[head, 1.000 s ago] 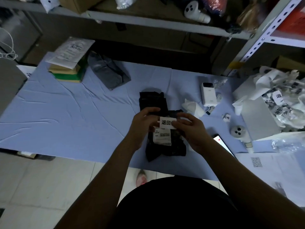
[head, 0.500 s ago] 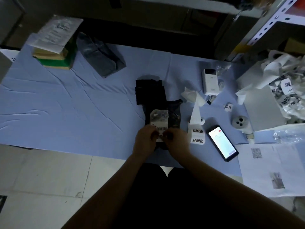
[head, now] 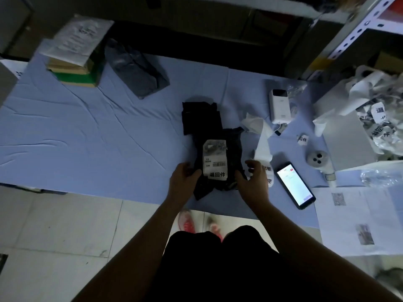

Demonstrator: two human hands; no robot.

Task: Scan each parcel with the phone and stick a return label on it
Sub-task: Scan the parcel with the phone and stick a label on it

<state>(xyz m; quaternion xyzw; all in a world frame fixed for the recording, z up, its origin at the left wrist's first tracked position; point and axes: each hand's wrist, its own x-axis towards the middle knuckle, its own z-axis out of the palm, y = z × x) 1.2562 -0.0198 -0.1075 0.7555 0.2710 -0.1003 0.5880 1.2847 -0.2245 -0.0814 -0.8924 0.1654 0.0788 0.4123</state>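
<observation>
A black parcel [head: 231,149] lies on the blue cloth-covered table [head: 87,138], near its front edge. On the parcel's white shipping label [head: 214,158] a return label [head: 217,174] is stuck at the near end. My left hand [head: 184,180] grips the parcel's left edge, thumb on top. At the parcel's right edge, my right hand [head: 254,184] has relaxed fingers, and its thumb touches the black wrap. Right of that hand lies the phone [head: 295,185], screen lit and face up. A strip of return labels [head: 265,149] runs between parcel and phone.
A grey parcel [head: 135,66] and a stack of packets [head: 76,57] sit at the back left. A white box-shaped device [head: 280,105], a loose label [head: 302,139], a small white camera [head: 318,159], a heap of backing paper [head: 370,110] and printed sheets [head: 359,221] crowd the right side.
One second ago both hands held the return label above the parcel. They pressed it onto the shipping label, then moved apart to the parcel's two sides.
</observation>
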